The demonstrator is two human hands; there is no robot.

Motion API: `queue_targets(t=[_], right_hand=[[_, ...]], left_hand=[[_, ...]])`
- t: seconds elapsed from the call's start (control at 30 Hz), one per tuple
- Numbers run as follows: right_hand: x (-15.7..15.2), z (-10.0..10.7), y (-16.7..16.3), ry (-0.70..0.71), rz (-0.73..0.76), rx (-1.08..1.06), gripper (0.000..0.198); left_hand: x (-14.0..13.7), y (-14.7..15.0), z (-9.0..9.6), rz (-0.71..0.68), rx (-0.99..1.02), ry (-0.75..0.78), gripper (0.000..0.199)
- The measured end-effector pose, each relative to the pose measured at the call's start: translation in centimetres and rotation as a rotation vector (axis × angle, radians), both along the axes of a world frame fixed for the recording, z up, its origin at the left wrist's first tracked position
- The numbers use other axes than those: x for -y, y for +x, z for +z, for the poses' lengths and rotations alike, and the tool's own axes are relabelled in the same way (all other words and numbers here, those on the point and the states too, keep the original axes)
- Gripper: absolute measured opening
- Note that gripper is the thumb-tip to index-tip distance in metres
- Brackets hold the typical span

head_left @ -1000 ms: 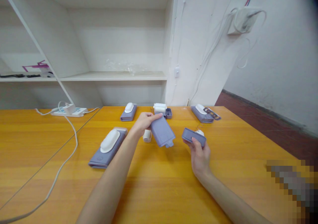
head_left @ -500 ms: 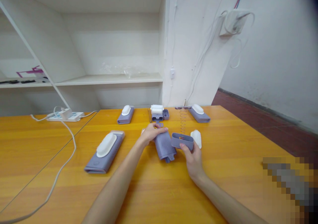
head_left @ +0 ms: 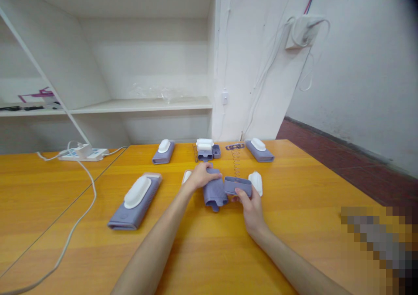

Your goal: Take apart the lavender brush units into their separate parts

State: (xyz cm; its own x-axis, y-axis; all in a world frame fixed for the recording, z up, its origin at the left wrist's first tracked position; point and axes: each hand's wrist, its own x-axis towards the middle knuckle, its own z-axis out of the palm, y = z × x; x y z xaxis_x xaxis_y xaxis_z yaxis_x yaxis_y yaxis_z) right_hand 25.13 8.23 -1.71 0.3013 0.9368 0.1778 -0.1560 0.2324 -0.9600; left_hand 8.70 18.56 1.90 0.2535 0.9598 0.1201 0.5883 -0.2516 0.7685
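My left hand (head_left: pixel 203 175) grips a ribbed purple-grey plastic housing (head_left: pixel 215 194) by its far end; a notched tab shows at the near end. Just right of it, my right hand (head_left: pixel 251 203) holds a shallow oval purple-grey cap (head_left: pixel 237 186), its hollow side tipped up. The two parts are close together but not joined. A copper-coloured coil spring (head_left: pixel 235 163) stretches away behind the cap towards a flat purple-grey plate (head_left: pixel 235 147). Beside my right fingers lies a white oval piece (head_left: pixel 255 183). Another pale piece (head_left: pixel 187 176) is partly hidden behind my left hand.
Purple-grey cases with white oval tops lie at left (head_left: pixel 135 202), back left (head_left: pixel 163 151) and back right (head_left: pixel 259 149). White rolls (head_left: pixel 205 144) rest on purple parts at the back. A power strip (head_left: pixel 84 153) trails a white cable (head_left: pixel 93 186) across the left side.
The housing has turned slightly, its near end swinging left. The cap has tilted a little in my right hand. The flat plate behind the spring now shows more of its face.
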Motion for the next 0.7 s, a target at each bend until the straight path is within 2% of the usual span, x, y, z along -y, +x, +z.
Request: queue_targets(t=[0.1, 0.33, 0.43, 0.57, 0.7], right_hand=[[-0.1, -0.2, 0.0, -0.001, -0.005, 0.000, 0.027], [0.0, -0.1, 0.0, 0.006, 0.046, -0.020, 0.024], [0.1, 0.1, 0.0, -0.007, 0.064, -0.018, 0.025], [0.2, 0.2, -0.1, -0.019, 0.082, -0.021, 0.025], [0.1, 0.2, -0.2, -0.007, 0.095, 0.007, 0.024]], left_hand=[[-0.1, -0.5, 0.2, -0.056, -0.043, 0.032, 0.045], [0.2, -0.8, 0.7, -0.090, -0.120, 0.116, 0.039], [0.4, -1.4, 2.3, -0.095, -0.127, 0.187, 0.041], [0.7, -3.6, 5.2, -0.074, -0.191, 0.283, 0.044], [1.0, -6.6, 6.9, -0.018, -0.210, 0.266, 0.047]])
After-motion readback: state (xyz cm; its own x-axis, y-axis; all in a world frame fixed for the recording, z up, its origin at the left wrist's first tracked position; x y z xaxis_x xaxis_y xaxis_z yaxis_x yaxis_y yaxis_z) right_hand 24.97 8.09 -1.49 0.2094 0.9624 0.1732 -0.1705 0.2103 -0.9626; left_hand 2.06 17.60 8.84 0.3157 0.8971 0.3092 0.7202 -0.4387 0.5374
